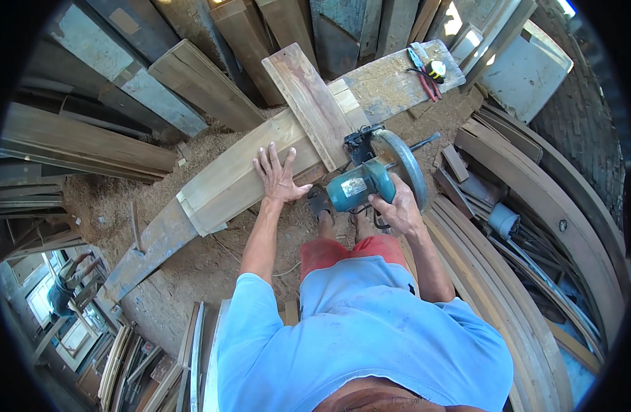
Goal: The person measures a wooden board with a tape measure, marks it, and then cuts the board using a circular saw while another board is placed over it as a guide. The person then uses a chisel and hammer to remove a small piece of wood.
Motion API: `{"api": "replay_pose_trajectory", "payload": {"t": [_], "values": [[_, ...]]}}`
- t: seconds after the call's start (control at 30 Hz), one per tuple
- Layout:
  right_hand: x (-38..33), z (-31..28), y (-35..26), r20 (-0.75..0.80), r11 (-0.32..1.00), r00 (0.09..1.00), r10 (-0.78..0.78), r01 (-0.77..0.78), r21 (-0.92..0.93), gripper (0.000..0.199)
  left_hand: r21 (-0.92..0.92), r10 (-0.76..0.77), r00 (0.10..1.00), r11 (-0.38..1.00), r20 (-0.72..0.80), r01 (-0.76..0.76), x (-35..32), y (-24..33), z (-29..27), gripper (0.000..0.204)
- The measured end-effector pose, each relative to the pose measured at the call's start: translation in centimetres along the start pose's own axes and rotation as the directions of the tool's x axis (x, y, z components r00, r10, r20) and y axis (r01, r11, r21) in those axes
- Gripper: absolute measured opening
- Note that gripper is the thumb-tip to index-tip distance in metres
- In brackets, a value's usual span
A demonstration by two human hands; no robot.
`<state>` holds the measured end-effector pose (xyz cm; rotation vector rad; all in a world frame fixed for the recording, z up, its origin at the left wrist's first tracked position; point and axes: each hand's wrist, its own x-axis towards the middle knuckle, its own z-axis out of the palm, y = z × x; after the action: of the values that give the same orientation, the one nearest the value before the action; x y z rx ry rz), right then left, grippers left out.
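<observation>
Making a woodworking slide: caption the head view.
Left hand on pale wood, right hand gripping a teal circular saw.

Right fingers (380,203) on circular saw (374,178)

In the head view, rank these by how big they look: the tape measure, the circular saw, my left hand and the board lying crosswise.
Largest: circular saw and crosswise board, too alike to rank, the saw seeming nearer the camera.
Then: left hand.
Smallest: tape measure.

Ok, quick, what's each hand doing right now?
Left hand: open, fingers spread on the pale wood.
Right hand: closed, holding the teal circular saw.
</observation>
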<state>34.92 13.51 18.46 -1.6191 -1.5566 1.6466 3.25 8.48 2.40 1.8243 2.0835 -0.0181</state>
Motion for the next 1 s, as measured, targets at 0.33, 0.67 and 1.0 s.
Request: {"api": "replay_pose_trajectory", "payload": {"t": [0.33, 0.67, 1.0], "values": [[0.1, -0.4, -2.0, 0.01, 0.999, 0.999, -0.039, 0.039, 0.0, 0.033, -0.039, -0.027, 0.999, 0.999, -0.027, 0.026, -0.1, 0.4, -0.5, 0.123], [1.0, 1.5, -0.9, 0.084, 0.999, 0.996, -0.026, 0.028, -0.024, 0.028, -0.088, -0.043, 0.998, 0.995, -0.043, 0.04, -0.3, 0.5, -0.6, 0.12], [1.8, 3.4, -0.5, 0.129, 0.995, 0.987, -0.098, 0.102, -0.021, 0.03, -0.091, -0.047, 0.997, 0.995, -0.054, 0.042, -0.2, 0.3, -0.1, 0.117]]}}
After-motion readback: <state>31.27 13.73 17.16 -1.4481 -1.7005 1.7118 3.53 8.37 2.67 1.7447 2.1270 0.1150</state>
